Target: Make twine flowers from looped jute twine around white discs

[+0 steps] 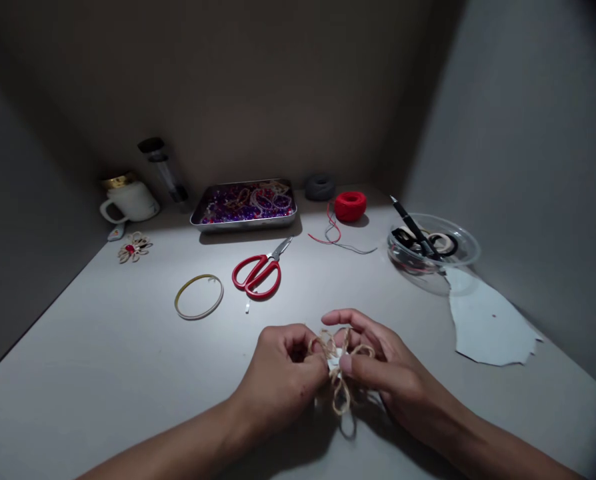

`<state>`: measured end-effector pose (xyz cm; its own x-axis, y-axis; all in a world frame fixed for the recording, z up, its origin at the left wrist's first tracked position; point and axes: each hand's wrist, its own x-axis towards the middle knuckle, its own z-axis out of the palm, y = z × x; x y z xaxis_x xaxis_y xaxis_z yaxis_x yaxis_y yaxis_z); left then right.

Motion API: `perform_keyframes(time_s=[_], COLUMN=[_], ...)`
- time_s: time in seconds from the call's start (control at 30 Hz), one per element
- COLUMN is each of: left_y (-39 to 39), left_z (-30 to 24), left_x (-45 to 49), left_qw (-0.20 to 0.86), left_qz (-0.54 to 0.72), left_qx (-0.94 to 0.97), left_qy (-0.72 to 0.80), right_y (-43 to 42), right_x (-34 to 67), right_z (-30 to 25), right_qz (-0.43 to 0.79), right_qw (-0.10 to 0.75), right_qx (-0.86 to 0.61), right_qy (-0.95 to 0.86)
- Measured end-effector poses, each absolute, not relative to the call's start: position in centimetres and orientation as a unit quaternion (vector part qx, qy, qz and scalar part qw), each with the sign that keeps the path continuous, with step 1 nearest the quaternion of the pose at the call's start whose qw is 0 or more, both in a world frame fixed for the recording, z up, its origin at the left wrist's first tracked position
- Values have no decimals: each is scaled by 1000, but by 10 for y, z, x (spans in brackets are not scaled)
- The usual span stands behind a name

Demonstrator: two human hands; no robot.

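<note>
Between my hands is a flower of looped jute twine (342, 399) with a small white piece (335, 361) at its centre. My left hand (289, 373) pinches the flower's left side between thumb and bent fingers. On the other side my right hand (385, 360) grips it, its thumb pressed on the white centre and its index finger stretched out above. The fingers hide part of the loops. Beyond the hands lie red-handled scissors (263, 272), their blades pointing away. A thin ring of narrow tape (199, 297) rests to their left.
At the back stand a metal tray (248, 225) of beads, a red thread ball (351, 207), a grey one (320, 187), a mug (134, 202) and a clear tube (165, 175). A finished twine flower (135, 247) lies left; a clear bowl (471, 250) and cut white sheet (488, 327) lie right.
</note>
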<state>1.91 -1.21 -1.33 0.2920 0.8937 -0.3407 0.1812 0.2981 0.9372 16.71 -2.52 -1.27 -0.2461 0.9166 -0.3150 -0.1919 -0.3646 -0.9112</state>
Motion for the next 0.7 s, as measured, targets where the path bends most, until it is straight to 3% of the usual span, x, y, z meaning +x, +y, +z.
perform_keyframes(time_s=[0.13, 0.3, 0.43, 0.6, 0.7], left_y=[-11, -1, 13, 24, 23], left_z=[-12, 3, 28, 39, 23], left_x=[15, 12, -13, -88, -119], left_qw=[628, 620, 458, 59, 46], left_qz=[293, 365, 374, 98, -4], left_qx=[527, 494, 566, 743, 753], left_qy=[492, 488, 574, 660, 657], right_y=[-24, -24, -22, -22, -23], right_x=[166, 166, 169, 171, 171], right_z=[-13, -12, -11, -14, -16], right_qz=[680, 738, 757, 757, 764], right_qw=[380, 412, 450, 478, 467], right_qx=[-489, -441, -409, -386, -385], right_qy=[-392, -301, -237, -223, -223])
